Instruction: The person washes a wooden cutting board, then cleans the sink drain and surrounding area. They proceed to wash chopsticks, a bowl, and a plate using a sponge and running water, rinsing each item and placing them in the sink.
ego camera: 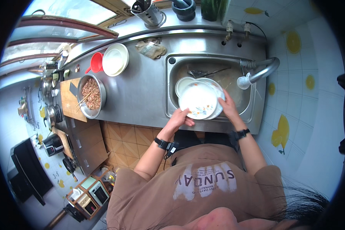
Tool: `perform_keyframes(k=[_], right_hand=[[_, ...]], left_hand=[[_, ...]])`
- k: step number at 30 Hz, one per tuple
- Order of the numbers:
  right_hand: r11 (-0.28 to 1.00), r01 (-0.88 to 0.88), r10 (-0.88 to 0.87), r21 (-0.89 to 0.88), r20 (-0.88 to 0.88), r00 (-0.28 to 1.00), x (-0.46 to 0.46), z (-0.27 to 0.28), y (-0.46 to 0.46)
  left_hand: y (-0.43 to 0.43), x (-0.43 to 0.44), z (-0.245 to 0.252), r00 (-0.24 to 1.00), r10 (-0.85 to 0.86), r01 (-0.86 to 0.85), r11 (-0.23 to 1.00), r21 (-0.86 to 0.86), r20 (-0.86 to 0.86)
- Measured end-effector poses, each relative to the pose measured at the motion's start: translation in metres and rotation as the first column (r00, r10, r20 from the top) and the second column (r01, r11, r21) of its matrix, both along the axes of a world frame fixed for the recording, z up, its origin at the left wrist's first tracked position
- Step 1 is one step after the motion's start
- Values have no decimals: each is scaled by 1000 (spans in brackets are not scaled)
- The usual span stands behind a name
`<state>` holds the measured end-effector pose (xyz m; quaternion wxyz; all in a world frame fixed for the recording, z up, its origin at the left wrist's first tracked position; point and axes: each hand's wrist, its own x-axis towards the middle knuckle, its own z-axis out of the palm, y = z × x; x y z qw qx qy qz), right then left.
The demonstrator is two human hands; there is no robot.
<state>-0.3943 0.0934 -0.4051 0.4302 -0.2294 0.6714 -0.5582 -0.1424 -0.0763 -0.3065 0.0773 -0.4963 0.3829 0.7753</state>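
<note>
A white plate with a flower pattern (198,99) is tilted over the near side of the steel sink (167,86). My left hand (180,119) grips its lower left rim, thumb on top. A second patterned plate (218,89) lies mostly hidden behind it. My right hand (229,105) grips the right edge of this rear plate; whether it also touches the front one I cannot tell. A white bowl (183,85) shows at the left, partly covered by the plates. Farther back in the sink lies a dark object with a thin handle (199,73), its kind unclear.
A curved faucet (264,72) reaches over the sink's right side. Left on the steel counter (143,95) are a crumpled rag (151,49), stacked white dishes (115,61), a red ladle (96,62), a metal bowl of minced meat with chopsticks (91,93) and a wooden cutting board (70,97).
</note>
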Motion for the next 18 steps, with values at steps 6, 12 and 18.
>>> perform_keyframes(k=[6, 12, 18], right_hand=[[983, -183, 184, -31, 30, 982, 70, -2, -127], [971, -237, 240, 38, -90, 967, 112, 2, -171], [823, 249, 103, 511, -565, 819, 91, -47, -144]], left_hand=[[-35, 67, -26, 946, 278, -231, 938, -259, 164], [-56, 109, -42, 884, 442, -362, 853, -376, 151], [-45, 104, -20, 983, 131, -149, 980, 135, 131]])
